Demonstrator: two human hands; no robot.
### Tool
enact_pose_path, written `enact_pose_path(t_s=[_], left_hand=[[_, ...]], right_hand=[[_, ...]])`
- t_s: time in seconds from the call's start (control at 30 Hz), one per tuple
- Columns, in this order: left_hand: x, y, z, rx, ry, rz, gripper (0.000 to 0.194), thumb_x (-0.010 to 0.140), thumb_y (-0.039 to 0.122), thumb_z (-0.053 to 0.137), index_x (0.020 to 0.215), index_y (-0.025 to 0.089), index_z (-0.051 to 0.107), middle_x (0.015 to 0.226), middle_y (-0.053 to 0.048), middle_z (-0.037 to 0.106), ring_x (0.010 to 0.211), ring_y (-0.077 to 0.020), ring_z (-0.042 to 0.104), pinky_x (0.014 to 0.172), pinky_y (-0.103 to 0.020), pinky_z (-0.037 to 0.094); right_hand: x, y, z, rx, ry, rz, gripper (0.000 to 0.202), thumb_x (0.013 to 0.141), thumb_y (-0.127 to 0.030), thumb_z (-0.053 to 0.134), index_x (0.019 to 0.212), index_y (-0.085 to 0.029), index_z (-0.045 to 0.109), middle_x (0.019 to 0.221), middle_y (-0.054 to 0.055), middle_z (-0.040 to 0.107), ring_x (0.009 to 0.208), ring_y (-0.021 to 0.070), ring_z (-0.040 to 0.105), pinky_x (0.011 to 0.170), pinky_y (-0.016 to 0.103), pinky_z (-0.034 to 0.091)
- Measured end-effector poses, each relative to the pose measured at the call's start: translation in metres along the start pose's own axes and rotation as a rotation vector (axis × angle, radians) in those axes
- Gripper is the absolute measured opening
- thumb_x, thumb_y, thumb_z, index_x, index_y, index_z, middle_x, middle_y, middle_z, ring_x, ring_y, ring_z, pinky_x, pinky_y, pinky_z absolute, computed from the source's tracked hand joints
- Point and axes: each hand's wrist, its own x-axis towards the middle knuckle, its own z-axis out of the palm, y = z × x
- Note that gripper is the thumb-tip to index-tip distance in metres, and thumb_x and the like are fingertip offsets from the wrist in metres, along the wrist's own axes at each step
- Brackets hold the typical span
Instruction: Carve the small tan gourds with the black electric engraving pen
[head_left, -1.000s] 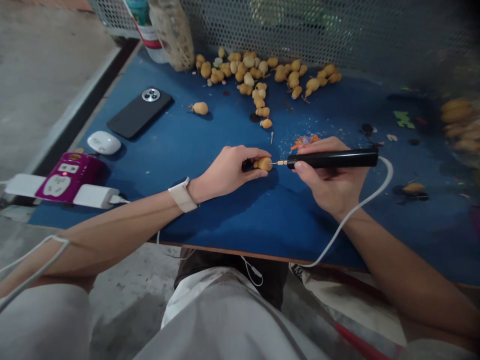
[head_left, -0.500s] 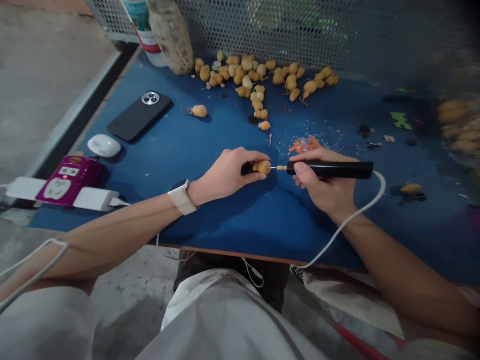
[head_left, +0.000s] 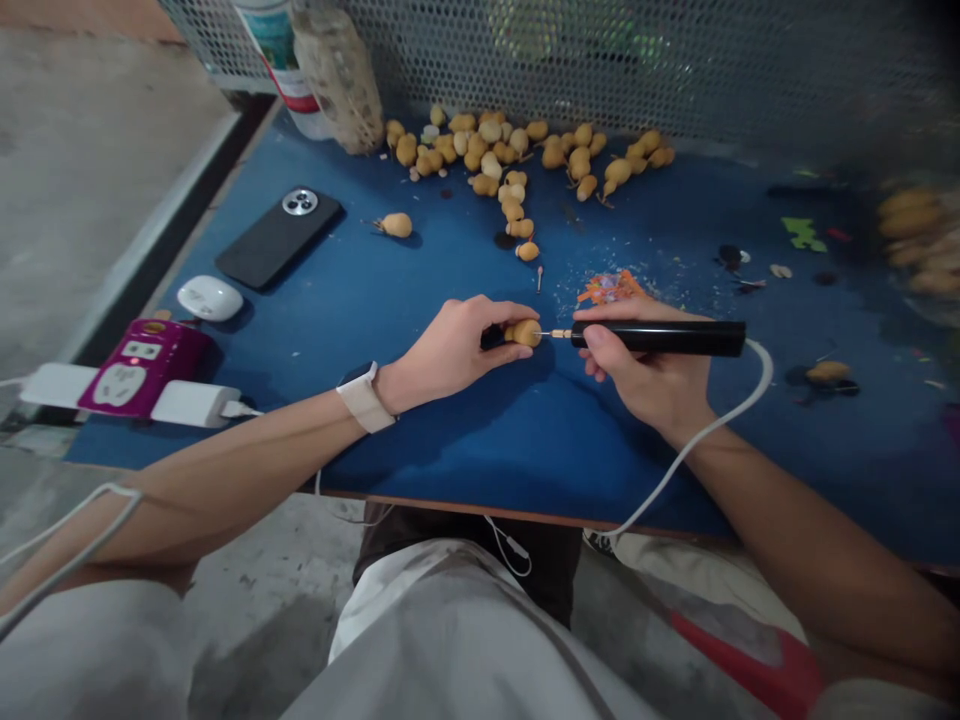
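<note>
Between its thumb and fingers, my left hand pinches a small tan gourd low over the blue table. My right hand grips a black pen-shaped rotary tool with a white cord. The thin bit in its brass-coloured collet points left and meets the gourd's rounded end; how deep it goes I cannot tell. Just beyond my right fingers lies a small heap of orange and purple scraps, with pale crumbs scattered around it.
Several small gourds lie along the perforated screen. One gourd rests apart, near a black phone. At left are a white earbud case and a purple power socket. A white cord hangs over the front edge.
Both hands, the gourd and the tool hold nearly the same pose, with the bit still at the gourd. The whole view has shifted slightly.
</note>
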Motion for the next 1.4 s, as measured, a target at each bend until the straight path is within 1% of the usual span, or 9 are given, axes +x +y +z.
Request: enact_pose_path(t_s=[0.2, 0.37, 0.6, 0.87, 1.0, 1.1, 1.2, 1.3, 1.4], left_hand=[[0.0, 0.0, 0.0, -0.006, 0.006, -0.025, 0.036, 0.103, 0.028, 0.086, 0.139, 0.025, 0.086, 0.121, -0.005, 0.091, 0.108, -0.0226, 0.083, 0.098, -0.032, 0.061], [-0.001, 0.0, 0.0, -0.017, 0.005, -0.009, 0.035, 0.103, 0.027, 0.087, 0.138, 0.025, 0.087, 0.121, -0.005, 0.091, 0.108, -0.0226, 0.083, 0.099, -0.032, 0.062], [0.0, 0.0, 0.001, -0.03, 0.01, -0.021, 0.035, 0.103, 0.029, 0.089, 0.138, 0.026, 0.088, 0.12, -0.005, 0.091, 0.107, -0.0237, 0.085, 0.099, -0.034, 0.064], [0.0, 0.0, 0.0, -0.032, 0.003, -0.023, 0.036, 0.102, 0.026, 0.09, 0.138, 0.026, 0.088, 0.122, -0.005, 0.092, 0.11, -0.0245, 0.084, 0.103, -0.036, 0.063], [0.0, 0.001, 0.0, -0.03, -0.003, -0.034, 0.037, 0.101, 0.025, 0.09, 0.138, 0.026, 0.088, 0.123, -0.005, 0.091, 0.111, -0.024, 0.083, 0.103, -0.035, 0.062], [0.001, 0.003, 0.0, -0.017, -0.005, -0.048, 0.035, 0.102, 0.026, 0.088, 0.137, 0.024, 0.088, 0.121, -0.005, 0.091, 0.108, -0.0231, 0.082, 0.101, -0.034, 0.06], [0.003, 0.003, -0.001, 0.004, -0.007, -0.048, 0.032, 0.102, 0.028, 0.085, 0.133, 0.024, 0.088, 0.119, -0.004, 0.09, 0.104, -0.022, 0.08, 0.097, -0.033, 0.058], [0.004, 0.002, -0.001, 0.005, -0.011, -0.036, 0.03, 0.102, 0.027, 0.085, 0.131, 0.023, 0.088, 0.118, -0.003, 0.089, 0.103, -0.0211, 0.079, 0.095, -0.032, 0.057], [0.004, 0.001, 0.001, -0.002, -0.012, -0.026, 0.03, 0.101, 0.027, 0.085, 0.131, 0.023, 0.087, 0.117, -0.003, 0.089, 0.104, -0.0209, 0.079, 0.096, -0.031, 0.057]], right_hand=[[-0.001, -0.008, -0.002, -0.074, 0.01, -0.005, 0.01, 0.098, -0.037, 0.088, 0.107, -0.035, 0.093, 0.082, 0.002, 0.085, 0.081, 0.0289, 0.088, 0.078, 0.047, 0.077], [0.003, -0.015, -0.003, -0.103, -0.004, -0.038, 0.008, 0.095, -0.034, 0.09, 0.102, -0.034, 0.093, 0.088, 0.002, 0.089, 0.083, 0.0293, 0.088, 0.083, 0.049, 0.077], [0.002, -0.007, 0.0, -0.053, 0.002, -0.049, 0.005, 0.099, -0.036, 0.089, 0.103, -0.035, 0.091, 0.093, 0.003, 0.089, 0.09, 0.0305, 0.089, 0.084, 0.05, 0.076], [0.002, -0.005, 0.003, -0.041, 0.011, -0.052, 0.01, 0.098, -0.028, 0.088, 0.103, -0.035, 0.092, 0.089, 0.002, 0.087, 0.085, 0.0288, 0.087, 0.08, 0.048, 0.072], [0.002, -0.008, 0.003, -0.036, 0.024, -0.067, 0.005, 0.097, -0.029, 0.088, 0.099, -0.033, 0.091, 0.088, 0.002, 0.087, 0.081, 0.027, 0.085, 0.077, 0.046, 0.069], [0.002, -0.005, 0.003, -0.023, 0.021, -0.006, 0.007, 0.098, -0.037, 0.088, 0.099, -0.031, 0.09, 0.084, 0.002, 0.084, 0.077, 0.0253, 0.082, 0.072, 0.042, 0.067], [0.001, 0.004, 0.004, 0.102, 0.011, 0.084, 0.012, 0.1, -0.042, 0.087, 0.102, -0.03, 0.09, 0.073, 0.0, 0.078, 0.058, 0.0192, 0.071, 0.057, 0.036, 0.059], [0.002, 0.014, 0.006, 0.293, -0.03, 0.187, 0.013, 0.099, -0.04, 0.086, 0.102, -0.029, 0.09, 0.066, -0.003, 0.072, 0.049, 0.0154, 0.062, 0.047, 0.031, 0.05], [0.003, 0.018, 0.006, 0.391, -0.035, 0.269, 0.012, 0.096, -0.037, 0.087, 0.099, -0.027, 0.091, 0.064, -0.004, 0.07, 0.049, 0.014, 0.061, 0.046, 0.029, 0.049]])
